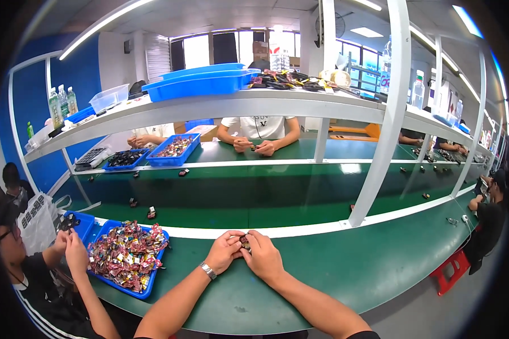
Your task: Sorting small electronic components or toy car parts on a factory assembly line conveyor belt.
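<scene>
Both my hands meet above the green bench (254, 305), in the middle of the view. Between their fingertips is a small dark electronic part (245, 243) with reddish and pale bits, too small to name more exactly. My left hand (223, 253), with a metal-band watch on its wrist, pinches the part from the left. My right hand (265, 257) grips it from the right, its fingers bent over the top. The fingers partly cover the part. Left of my left forearm stands a blue tray (147, 290) heaped with small red, yellow and dark parts (124, 254).
Beyond the white rail (288, 228) runs a dark green belt (300, 192) with a few scattered parts (151, 213). A white post (382, 130) rises right of my hands. A co-worker's hands (70, 251) work close by at left. Overhead, a shelf (220, 106) carries blue trays (198, 85).
</scene>
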Demonstrator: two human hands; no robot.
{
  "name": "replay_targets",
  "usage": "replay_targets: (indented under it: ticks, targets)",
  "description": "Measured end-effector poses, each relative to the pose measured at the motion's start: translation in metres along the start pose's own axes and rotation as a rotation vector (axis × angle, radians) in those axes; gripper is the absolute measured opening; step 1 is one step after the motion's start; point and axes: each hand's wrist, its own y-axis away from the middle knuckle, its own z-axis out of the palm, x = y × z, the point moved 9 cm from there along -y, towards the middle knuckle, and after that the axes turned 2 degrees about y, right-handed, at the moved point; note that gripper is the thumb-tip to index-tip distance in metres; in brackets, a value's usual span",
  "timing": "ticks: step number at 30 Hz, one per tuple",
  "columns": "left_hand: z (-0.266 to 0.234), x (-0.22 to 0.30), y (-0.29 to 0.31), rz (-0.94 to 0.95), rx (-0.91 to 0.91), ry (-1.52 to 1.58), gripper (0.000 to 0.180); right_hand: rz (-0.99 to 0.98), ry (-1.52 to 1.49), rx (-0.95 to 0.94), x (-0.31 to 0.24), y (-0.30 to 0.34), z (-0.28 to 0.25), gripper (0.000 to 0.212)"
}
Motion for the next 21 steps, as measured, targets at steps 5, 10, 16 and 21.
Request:
replay_targets:
  ticks: [5,10,16,21]
  targets:
    - [-0.001,0.001,0.001,0.016,0.031,-0.017,0.032,0.058,-0.055,-0.015,0.008,-0.006,-0.002,0.047]
    - [0.003,0.003,0.0,0.057,0.122,-0.114,0.035,0.23,-0.018,0.056,0.075,-0.009,-0.01,0.049]
    - [0.007,-0.002,-0.005,0.034,0.029,-0.253,0.025,0.385,0.097,0.11,0.141,-0.026,0.003,0.05]
    - [-0.003,0.007,-0.002,0.099,0.074,-0.219,0.021,0.612,0.136,-0.026,0.184,-0.031,0.018,0.061]
